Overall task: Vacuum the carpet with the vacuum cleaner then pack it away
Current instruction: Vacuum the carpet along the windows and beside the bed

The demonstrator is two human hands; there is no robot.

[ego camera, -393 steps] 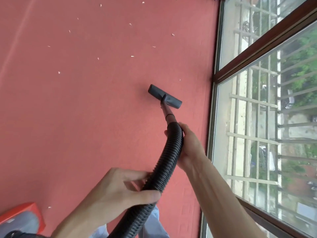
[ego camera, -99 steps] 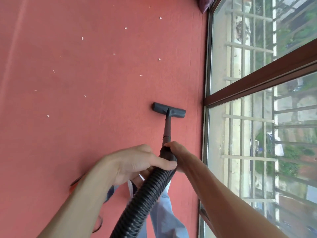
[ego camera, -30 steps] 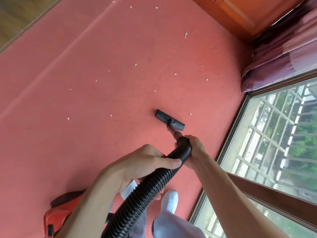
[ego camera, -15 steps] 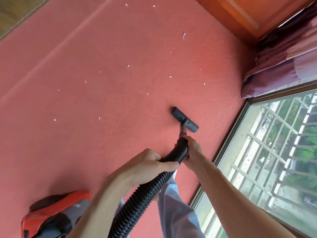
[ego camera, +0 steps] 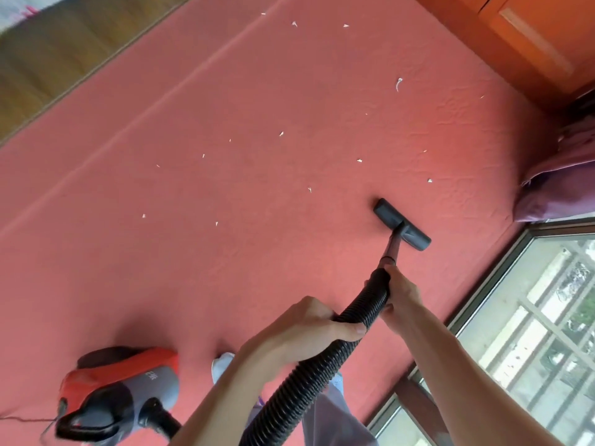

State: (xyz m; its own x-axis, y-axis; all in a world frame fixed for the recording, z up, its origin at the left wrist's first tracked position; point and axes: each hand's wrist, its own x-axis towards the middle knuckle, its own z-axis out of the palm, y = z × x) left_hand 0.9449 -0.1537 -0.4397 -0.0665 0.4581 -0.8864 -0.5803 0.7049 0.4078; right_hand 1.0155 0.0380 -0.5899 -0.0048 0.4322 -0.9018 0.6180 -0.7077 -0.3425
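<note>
A red carpet (ego camera: 257, 236) covers the floor, dotted with several small white scraps (ego camera: 359, 160). The black floor nozzle (ego camera: 401, 224) of the vacuum lies flat on the carpet, joined by a short wand to a ribbed black hose (ego camera: 325, 362). My right hand (ego camera: 401, 292) grips the hose's top end just behind the wand. Lower down, my left hand (ego camera: 302, 333) holds the hose, thumb on top. The red and grey vacuum body (ego camera: 119, 387) sits on the carpet at lower left.
A floor-length window (ego camera: 531, 333) with a dark frame runs along the right. A purple curtain (ego camera: 560, 185) bunches at the corner below an orange wooden cabinet (ego camera: 531, 37). Wooden floor (ego camera: 48, 59) borders the carpet at top left. My foot (ego camera: 222, 363) stands by the vacuum.
The nozzle has slid forward and right over the carpet, toward the curtain corner. The vacuum body has come further into view at lower left. Both hands keep their hold.
</note>
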